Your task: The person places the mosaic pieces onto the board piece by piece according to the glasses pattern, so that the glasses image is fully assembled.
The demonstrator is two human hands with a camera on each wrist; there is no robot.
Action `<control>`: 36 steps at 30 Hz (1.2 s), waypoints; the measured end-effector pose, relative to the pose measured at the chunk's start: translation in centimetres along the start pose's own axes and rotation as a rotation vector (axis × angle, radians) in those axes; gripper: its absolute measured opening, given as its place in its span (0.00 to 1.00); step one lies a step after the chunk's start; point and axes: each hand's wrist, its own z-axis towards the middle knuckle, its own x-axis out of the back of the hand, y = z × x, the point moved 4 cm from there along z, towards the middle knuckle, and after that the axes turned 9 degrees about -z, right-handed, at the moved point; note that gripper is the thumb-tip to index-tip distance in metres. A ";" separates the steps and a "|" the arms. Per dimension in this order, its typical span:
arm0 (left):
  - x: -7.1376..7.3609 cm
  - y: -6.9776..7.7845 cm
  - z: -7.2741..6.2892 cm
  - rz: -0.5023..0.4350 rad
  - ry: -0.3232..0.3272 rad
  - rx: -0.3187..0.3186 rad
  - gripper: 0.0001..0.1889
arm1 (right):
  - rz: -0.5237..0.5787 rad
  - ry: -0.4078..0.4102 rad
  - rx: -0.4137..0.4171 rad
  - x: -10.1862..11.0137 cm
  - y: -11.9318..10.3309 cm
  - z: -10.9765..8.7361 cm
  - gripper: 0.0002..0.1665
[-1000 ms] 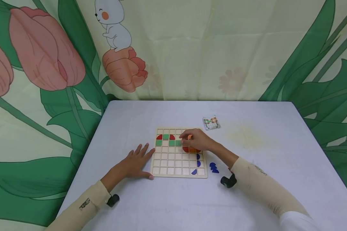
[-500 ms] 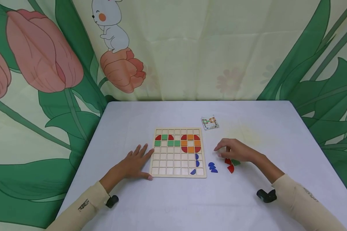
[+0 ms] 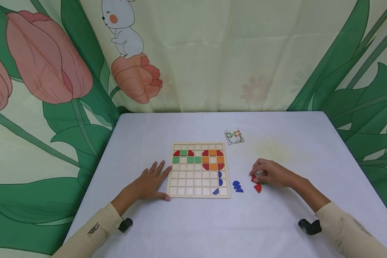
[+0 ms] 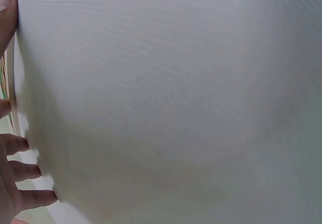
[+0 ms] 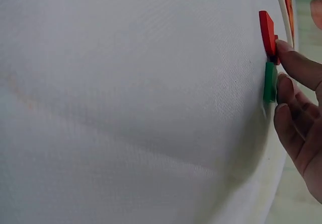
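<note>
The wooden grid board (image 3: pixel 187 182) lies flat on the table in the head view, with red, green, orange and blue flat pieces in some cells. My left hand (image 3: pixel 151 182) rests spread at its left side, thumb and index finger touching the edge. To the right of the board, my right hand (image 3: pixel 274 173) pinches a red quarter-circle piece (image 3: pixel 253 178) between thumb and fingers. Another red piece (image 3: pixel 257 188) lies just below it. A green piece (image 5: pixel 270 82) sits by the right fingertips in the right wrist view, mostly hidden under the hand in the head view.
Several blue pieces (image 3: pixel 237 186) lie between the board and my right hand. A small pattern card (image 3: pixel 234 136) lies behind the board's right corner. The white-covered table (image 3: pixel 193 225) backs onto a printed curtain (image 3: pixel 206 71).
My right hand has left the board's upper right and moved right to the loose red and green pieces, where its fingers close on a red one. My left hand stays put.
</note>
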 end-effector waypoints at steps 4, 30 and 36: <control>-0.1 -0.1 0.0 0.000 0.000 -0.004 0.61 | -0.019 0.005 -0.006 -0.1 0.2 0.0 0.12; -0.2 -0.3 -0.1 0.008 0.014 -0.020 0.61 | -0.056 -0.049 -0.056 -0.4 -0.5 -0.2 0.12; 0.0 -0.2 -0.2 0.004 0.015 -0.019 0.61 | 0.015 -0.080 -0.080 -0.3 -1.0 0.2 0.15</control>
